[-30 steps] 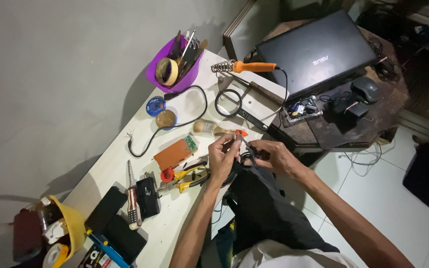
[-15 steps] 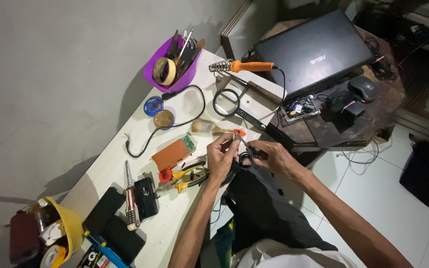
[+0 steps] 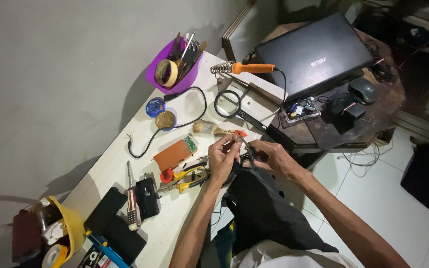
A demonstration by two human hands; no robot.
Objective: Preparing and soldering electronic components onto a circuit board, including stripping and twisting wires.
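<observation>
Left hand (image 3: 223, 159) and right hand (image 3: 270, 156) close together, fingers pinched

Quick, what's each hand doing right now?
Left hand: closed, pinching something small that cannot be made out.
Right hand: closed around a small dark object, too small to identify.

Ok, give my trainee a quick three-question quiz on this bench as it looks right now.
1. True or false: the soldering iron with the orange handle lies near the closed laptop.
2. What holds the tape roll? A) yellow tub B) purple tub C) laptop
3. Where are the left hand and right hand relative to each other?

Key: 1 true. 2 B. 3 close together at the white table edge, fingers pinching a small part too small to identify.
</observation>
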